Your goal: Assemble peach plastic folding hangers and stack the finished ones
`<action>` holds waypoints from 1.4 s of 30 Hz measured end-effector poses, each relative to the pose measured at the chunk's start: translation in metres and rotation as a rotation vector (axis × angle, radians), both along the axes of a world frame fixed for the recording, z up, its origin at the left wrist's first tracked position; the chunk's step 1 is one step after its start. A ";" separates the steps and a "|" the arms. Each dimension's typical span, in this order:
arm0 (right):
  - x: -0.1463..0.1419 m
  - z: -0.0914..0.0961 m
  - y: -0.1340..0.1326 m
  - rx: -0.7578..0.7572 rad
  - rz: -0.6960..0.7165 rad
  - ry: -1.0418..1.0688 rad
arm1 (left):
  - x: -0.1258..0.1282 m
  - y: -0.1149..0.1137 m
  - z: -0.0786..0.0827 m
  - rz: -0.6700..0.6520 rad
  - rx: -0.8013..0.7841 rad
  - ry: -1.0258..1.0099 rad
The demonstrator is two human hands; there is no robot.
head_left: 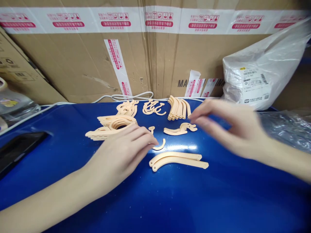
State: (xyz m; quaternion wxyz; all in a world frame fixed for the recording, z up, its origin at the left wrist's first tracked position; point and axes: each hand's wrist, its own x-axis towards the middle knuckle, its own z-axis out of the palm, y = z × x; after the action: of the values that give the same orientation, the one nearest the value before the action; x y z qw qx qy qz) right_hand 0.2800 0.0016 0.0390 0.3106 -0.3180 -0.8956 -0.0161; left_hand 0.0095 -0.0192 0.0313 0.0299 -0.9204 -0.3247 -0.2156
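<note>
Beige flat curved pieces lie in groups on a blue table. My left hand (123,147) is closed, its fingertips on a small hook-shaped piece (160,147). Just behind that hook is a small round-headed piece (151,128). Two long curved bars (179,161) lie side by side in front. My right hand (233,126) is lifted at the right and blurred. Its thumb and fingertips come together beside a bundle of curved bars (179,108); whatever is between them cannot be made out. Below those fingertips rest wavy pieces (180,128).
Stacked pieces with large openings (110,126) sit left of centre, with more cut-out pieces (128,107) and hooks (153,106) behind. A cardboard box (85,61) walls the back. A plastic-wrapped package (255,77) stands right, a black phone (21,150) left, and a white cable (131,96) runs behind.
</note>
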 end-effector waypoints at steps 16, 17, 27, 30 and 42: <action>-0.007 -0.060 0.032 -0.015 0.065 -0.219 | 0.013 0.019 -0.039 -0.048 0.407 0.279; -0.007 -0.060 0.032 -0.011 0.060 -0.217 | 0.014 0.019 -0.040 -0.036 0.421 0.272; -0.006 -0.061 0.031 0.003 0.060 -0.236 | 0.014 0.017 -0.039 0.023 0.333 0.217; -0.007 -0.059 0.029 -0.018 0.067 -0.179 | 0.014 0.015 -0.038 0.023 0.318 0.192; -0.016 -0.044 0.018 0.223 0.058 -0.147 | 0.017 0.003 -0.031 -0.199 0.440 0.093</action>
State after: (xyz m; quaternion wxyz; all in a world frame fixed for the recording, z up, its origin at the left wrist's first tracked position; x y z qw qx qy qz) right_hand 0.2643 0.0196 -0.0052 0.2780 -0.2535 -0.9174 -0.1298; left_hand 0.0269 -0.0165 0.0003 0.2231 -0.9281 -0.1761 -0.2404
